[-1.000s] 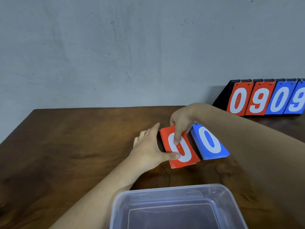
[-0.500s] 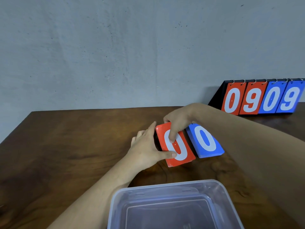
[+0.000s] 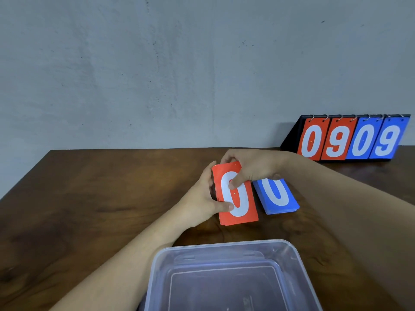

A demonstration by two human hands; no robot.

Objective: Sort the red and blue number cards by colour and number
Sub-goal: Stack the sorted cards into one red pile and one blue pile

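Tabletop [image 3: 89, 198]: dark-stained wood, visible grain, smooth, low satin sheen. Red card stack [image 3: 244, 212] and blue card stack [image 3: 280, 203] mid-tabletop: smooth plastic-looking sheet, matt to faintly satin, with flat white numerals. Container [image 3: 224, 244] at near edge: translucent plastic, smooth, glossy. Scoreboard [image 3: 292, 138] at far right corner: matt black stand, same card stock, shiny metal rings [image 3: 312, 117] on top. Wall [image 3: 157, 75]: grey, matt, rough and speckled, plaster-like.

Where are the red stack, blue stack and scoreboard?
red stack [image 3: 243, 198]: head view, white zero on top card.
blue stack [image 3: 278, 198]: head view, top card's face.
scoreboard [image 3: 335, 140]: head view, red nine card.
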